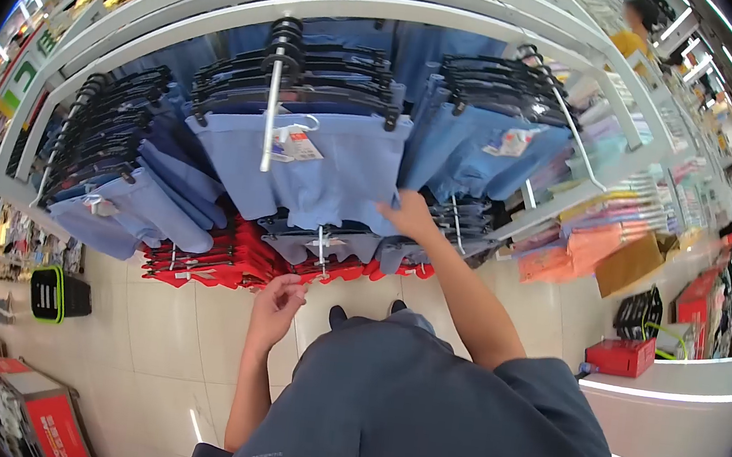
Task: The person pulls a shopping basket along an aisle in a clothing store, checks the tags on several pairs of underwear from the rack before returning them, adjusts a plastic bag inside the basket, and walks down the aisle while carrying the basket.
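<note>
A pair of light blue shorts (319,169) hangs at the front of the middle row on the rack, clipped to a black hanger, with a white and red price tag (299,144) at its waist. My right hand (407,215) is at the right leg hem of these shorts, its fingers closed on the fabric edge. Lower down, my left hand (274,310) is held in the air in front of red garments (245,255), fingers loosely curled and holding nothing.
More blue shorts hang on the left (129,211) and right (482,156) prongs of the white metal rack (338,1). A black shopping basket (69,298) with a green rim stands on the tiled floor. Folded coral clothes (594,250) lie to the right. Another person (632,33) is far off.
</note>
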Available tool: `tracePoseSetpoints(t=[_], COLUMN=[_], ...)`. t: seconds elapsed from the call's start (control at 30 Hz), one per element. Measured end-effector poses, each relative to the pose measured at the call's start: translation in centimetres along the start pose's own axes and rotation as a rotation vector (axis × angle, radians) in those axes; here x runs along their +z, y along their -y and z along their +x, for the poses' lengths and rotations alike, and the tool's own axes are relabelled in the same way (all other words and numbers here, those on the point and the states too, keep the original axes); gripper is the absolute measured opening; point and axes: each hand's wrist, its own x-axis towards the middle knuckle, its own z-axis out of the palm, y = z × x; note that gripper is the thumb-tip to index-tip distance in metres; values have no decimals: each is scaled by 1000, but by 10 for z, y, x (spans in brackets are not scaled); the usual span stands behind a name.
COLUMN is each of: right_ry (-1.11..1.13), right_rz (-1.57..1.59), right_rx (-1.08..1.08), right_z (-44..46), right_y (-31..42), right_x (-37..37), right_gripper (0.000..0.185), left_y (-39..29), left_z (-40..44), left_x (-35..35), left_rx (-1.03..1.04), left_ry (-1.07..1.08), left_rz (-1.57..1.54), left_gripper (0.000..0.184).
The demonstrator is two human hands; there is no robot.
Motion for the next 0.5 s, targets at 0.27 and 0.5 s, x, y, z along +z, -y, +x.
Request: tracePoseSetpoints(t=[0.27, 0.5], right_ry=[-160, 119], right_rz=[47, 439], right_rx=[83, 289], right_z=[-77, -113], right_y=[-13, -58], right_x=[-6, 71], right_gripper=[23, 44], left_y=[-1, 7], left_z=[-11, -60], left_x=[13, 45], left_rx=[99, 105], left_ry=[-78, -284], left_rz=[181, 122], left_gripper=[26, 24])
